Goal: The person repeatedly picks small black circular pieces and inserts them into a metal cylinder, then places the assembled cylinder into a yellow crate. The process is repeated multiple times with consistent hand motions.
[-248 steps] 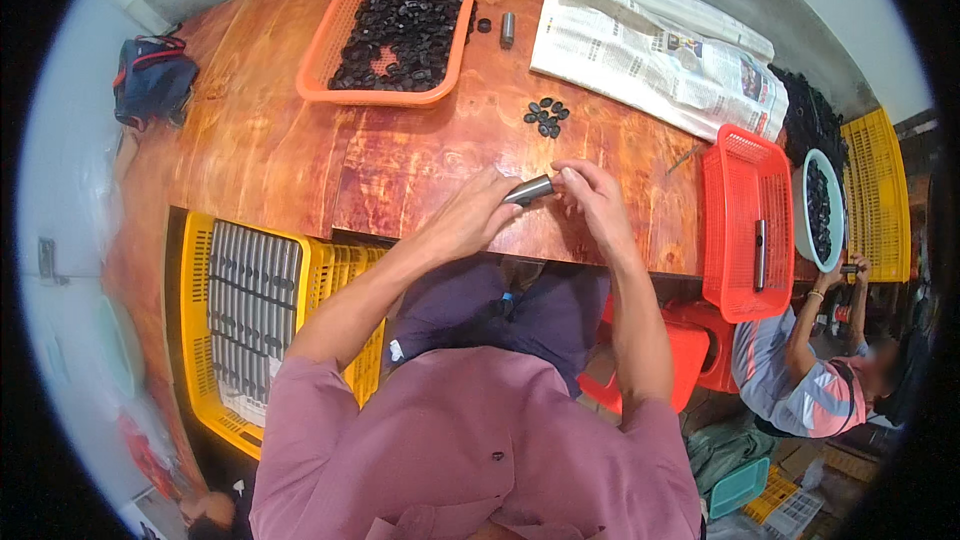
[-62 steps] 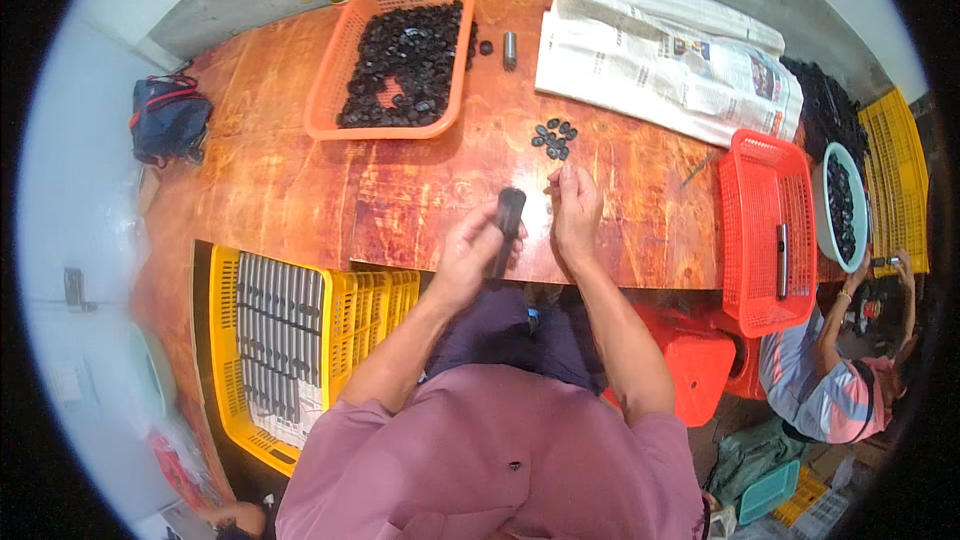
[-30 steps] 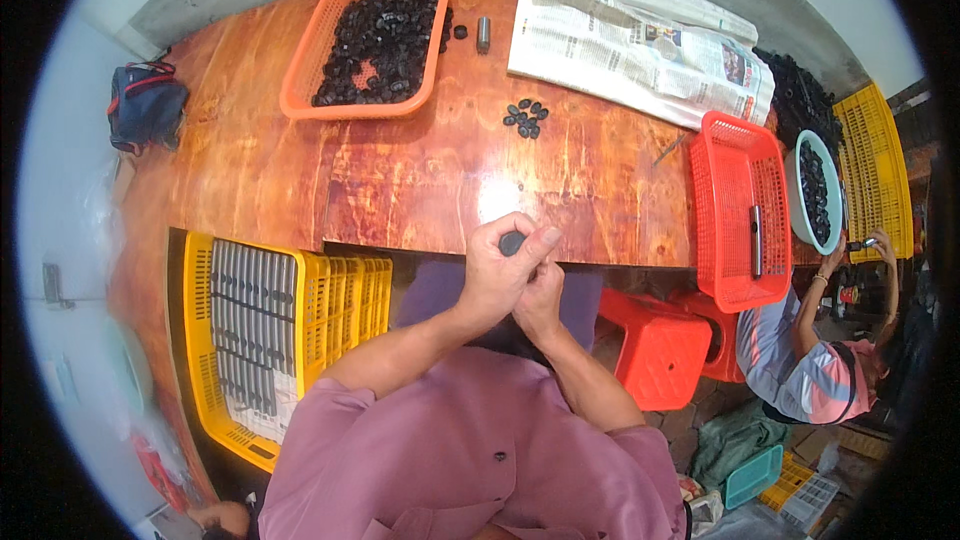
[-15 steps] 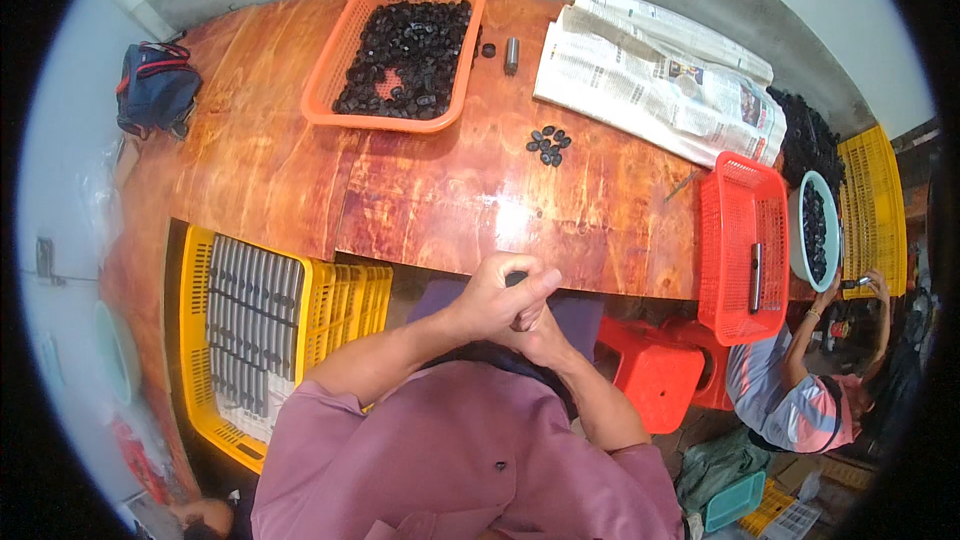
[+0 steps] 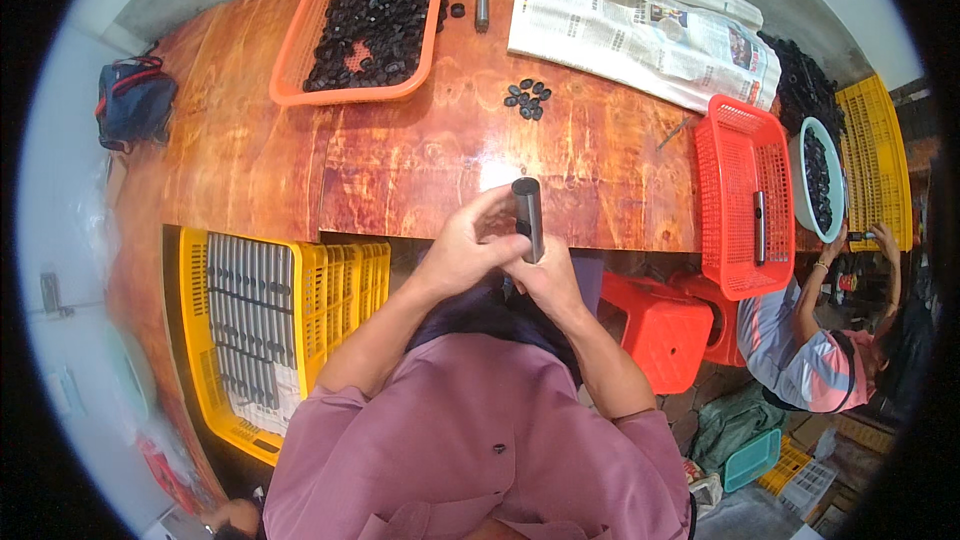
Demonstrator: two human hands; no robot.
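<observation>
From the head view, the left hand (image 5: 462,252) and the right hand (image 5: 545,280) are pressed together around a dark metal tube (image 5: 527,216), held upright at the near edge of the wooden table (image 5: 420,160). Both seem to pinch its lower half, though the fingers overlap. Further off sit loose black caps (image 5: 527,98) and an orange basket (image 5: 300,50).

A small assembly workshop: wooden workbench (image 5: 300,170), parts-filled orange basket (image 5: 365,25), yellow crate (image 5: 270,325).
</observation>
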